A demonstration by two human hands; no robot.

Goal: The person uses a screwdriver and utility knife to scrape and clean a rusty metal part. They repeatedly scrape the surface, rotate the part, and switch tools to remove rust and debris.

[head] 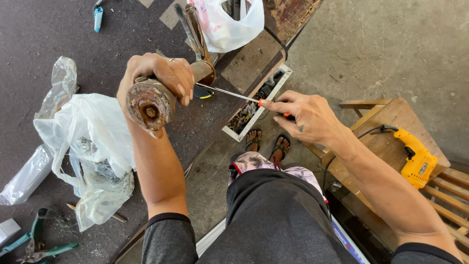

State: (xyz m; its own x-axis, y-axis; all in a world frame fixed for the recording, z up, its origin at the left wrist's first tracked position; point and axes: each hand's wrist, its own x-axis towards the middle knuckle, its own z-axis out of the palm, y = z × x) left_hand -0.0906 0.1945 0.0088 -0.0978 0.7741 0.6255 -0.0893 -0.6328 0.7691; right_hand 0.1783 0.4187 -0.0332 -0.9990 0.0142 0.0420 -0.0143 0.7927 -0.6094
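My left hand (159, 78) is wrapped tight around a rusty metal part (151, 100), with a crinkly plastic bag (93, 146) just below it. My right hand (305, 117) grips a screwdriver (229, 93), whose tip reaches left to the part.

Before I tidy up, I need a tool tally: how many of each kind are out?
Screwdriver: 1
Yellow drill: 1
Green snips: 1
Blue tool: 1
Total: 4
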